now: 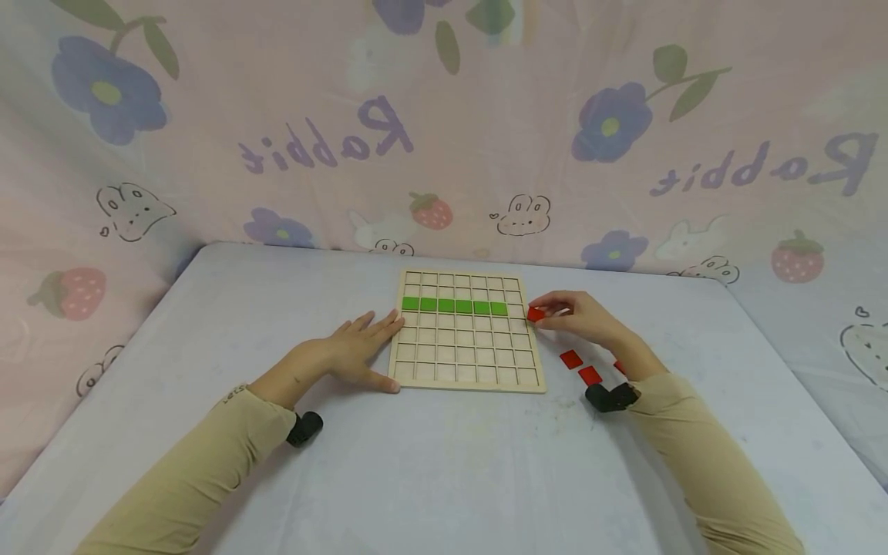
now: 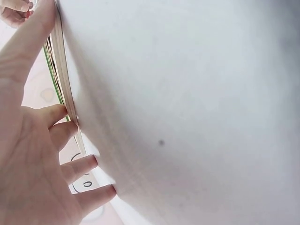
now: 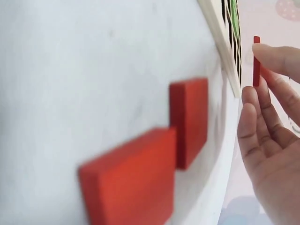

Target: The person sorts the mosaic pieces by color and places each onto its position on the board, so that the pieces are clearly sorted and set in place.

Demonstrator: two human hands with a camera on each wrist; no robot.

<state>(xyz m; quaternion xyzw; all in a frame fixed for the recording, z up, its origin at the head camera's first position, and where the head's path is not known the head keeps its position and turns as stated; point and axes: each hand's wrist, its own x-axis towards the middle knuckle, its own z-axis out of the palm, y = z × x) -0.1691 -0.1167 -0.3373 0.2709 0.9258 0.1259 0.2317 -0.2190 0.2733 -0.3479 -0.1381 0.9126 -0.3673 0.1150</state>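
A pale wooden grid board lies on the table, with a row of several green square tiles in its upper part. My left hand rests at the board's left edge, fingers spread and touching the rim. Between thumb and fingers my right hand pinches a red square tile, held just beside the board's right edge near the green row. In the right wrist view, two more red tiles lie on the table below that hand.
Loose red tiles lie right of the board, one partly hidden by the right wrist. Black wrist cameras sit under both wrists. A patterned curtain hangs behind the white table.
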